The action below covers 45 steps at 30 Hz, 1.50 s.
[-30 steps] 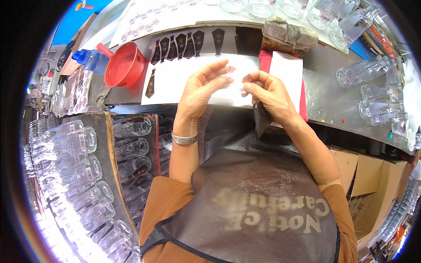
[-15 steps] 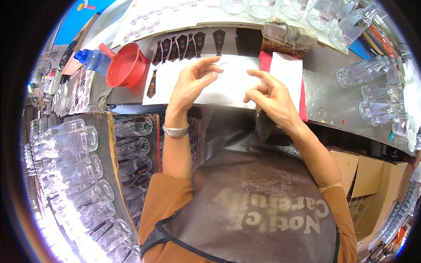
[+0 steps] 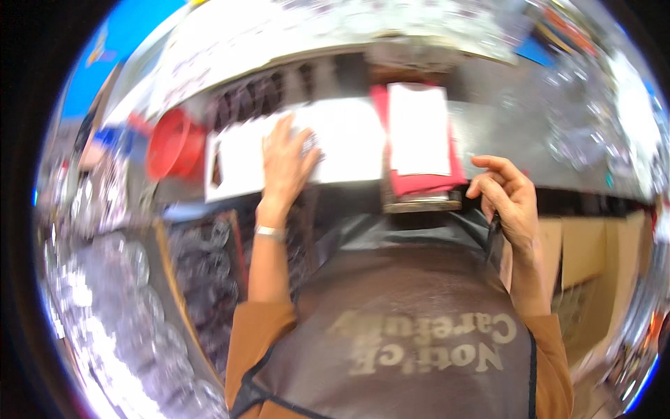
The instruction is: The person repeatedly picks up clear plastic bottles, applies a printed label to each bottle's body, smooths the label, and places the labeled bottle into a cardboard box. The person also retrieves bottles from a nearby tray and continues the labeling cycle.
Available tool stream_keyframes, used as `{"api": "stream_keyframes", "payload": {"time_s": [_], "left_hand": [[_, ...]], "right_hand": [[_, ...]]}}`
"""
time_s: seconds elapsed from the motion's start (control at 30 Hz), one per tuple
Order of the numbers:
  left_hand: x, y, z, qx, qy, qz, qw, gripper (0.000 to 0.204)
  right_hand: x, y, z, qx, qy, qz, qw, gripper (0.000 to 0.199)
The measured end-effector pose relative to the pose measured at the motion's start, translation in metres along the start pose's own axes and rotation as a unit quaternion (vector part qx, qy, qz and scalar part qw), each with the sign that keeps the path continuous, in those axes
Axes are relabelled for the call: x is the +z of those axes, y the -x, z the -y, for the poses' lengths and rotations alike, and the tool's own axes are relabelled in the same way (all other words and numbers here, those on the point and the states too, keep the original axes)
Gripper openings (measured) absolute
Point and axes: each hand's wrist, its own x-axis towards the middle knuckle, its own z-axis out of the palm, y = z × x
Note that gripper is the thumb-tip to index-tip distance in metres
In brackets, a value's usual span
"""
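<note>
The picture is blurred by motion. My left hand (image 3: 289,164) lies flat, fingers apart, on a white sheet (image 3: 349,150) on the grey counter. A few dark tie-shaped pieces show along the sheet's far edge (image 3: 279,98). My right hand (image 3: 506,199) is off the counter's near edge to the right, fingers pinched on a thin dark strip (image 3: 493,237) that hangs down in front of my brown apron. A bracelet sits on my left wrist.
A red funnel (image 3: 171,143) stands left of the sheet. A red folder with a white paper on it (image 3: 419,133) lies right of the sheet. Several clear glasses fill racks at the left (image 3: 112,279) and stand at the right (image 3: 579,133). Cardboard boxes (image 3: 586,258) sit under the counter.
My hands have parted: the left moved forward and now rests flat on the white sheet, while the right pulled back to the right, off the counter, with the dark strip. The view shifted and blurred.
</note>
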Motion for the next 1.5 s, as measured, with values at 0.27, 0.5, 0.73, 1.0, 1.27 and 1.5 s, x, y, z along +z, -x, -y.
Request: {"api": "stream_keyframes", "payload": {"time_s": [0.27,0.5,0.73,1.0,1.27,1.5], "left_hand": [[0.033,0.013,0.062,-0.005,-0.018,0.116,0.993,0.056],[0.024,-0.017,0.065,-0.009,0.075,0.131,0.989,0.056],[-0.019,-0.057,-0.01,-0.046,0.269,-0.09,0.958,0.045],[-0.048,-0.112,-0.127,0.127,0.225,-0.116,0.959,0.035],[-0.006,-0.143,-0.23,0.2,0.307,0.001,0.93,0.035],[-0.01,-0.127,-0.306,0.206,0.314,0.093,0.922,0.032]], "right_hand": [[-0.081,0.082,0.0,0.021,0.028,-0.219,0.975,0.03],[-0.207,0.218,-0.066,0.016,0.2,-0.583,0.787,0.029],[-0.312,0.384,-0.202,0.425,0.346,-0.57,0.612,0.045],[-0.39,0.37,-0.239,0.35,0.295,-0.714,0.53,0.056],[-0.489,0.428,-0.268,0.456,0.317,-0.694,0.459,0.052],[-0.471,0.373,-0.272,0.388,0.236,-0.711,0.537,0.032]]}}
